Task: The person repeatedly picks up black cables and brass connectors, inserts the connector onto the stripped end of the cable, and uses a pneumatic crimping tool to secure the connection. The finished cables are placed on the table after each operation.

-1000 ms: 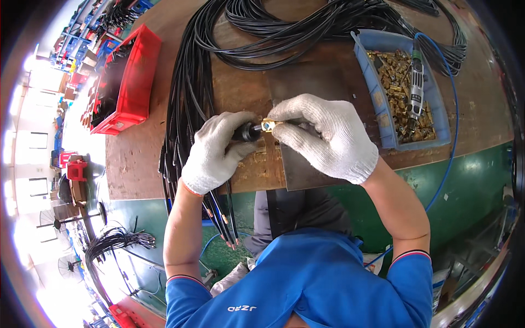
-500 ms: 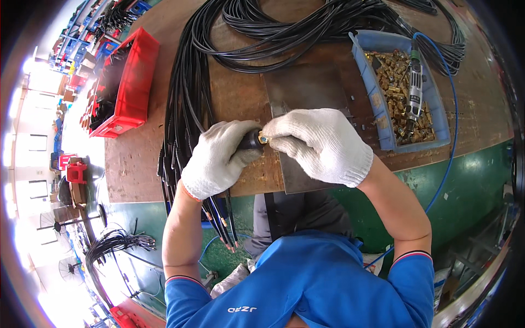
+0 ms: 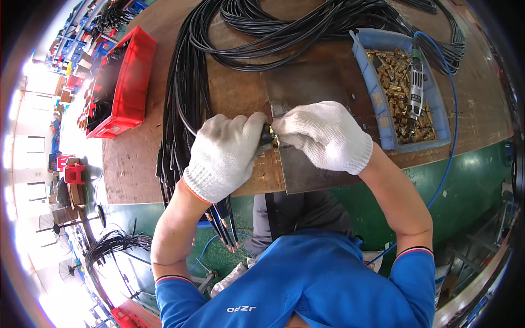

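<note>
My left hand (image 3: 221,156), in a white knit glove, is closed around a black cylindrical piece (image 3: 266,138) above the table's near part. A small brass fitting (image 3: 273,133) shows at the end of that piece, facing right. My right hand (image 3: 327,136), gloved alike, pinches at the fitting with thumb and fingers, which partly hide it. One black cable runs to the left hand from behind; whether it joins the black piece is hidden. Beneath and left of the left hand lies a bundle of black cables (image 3: 183,104), with bare copper-coloured ends hanging over the near edge.
A blue bin (image 3: 374,90) of brass fittings (image 3: 391,71) stands at the right, with a grey rotary tool (image 3: 416,90) and its blue hose (image 3: 455,109) across it. A red crate (image 3: 133,82) sits at the left. Between them lies a dark metal plate (image 3: 311,90).
My left hand has shifted slightly right and turned, its fingers covering more of the black piece. The right hand stays at the fitting, moved a little to the right.
</note>
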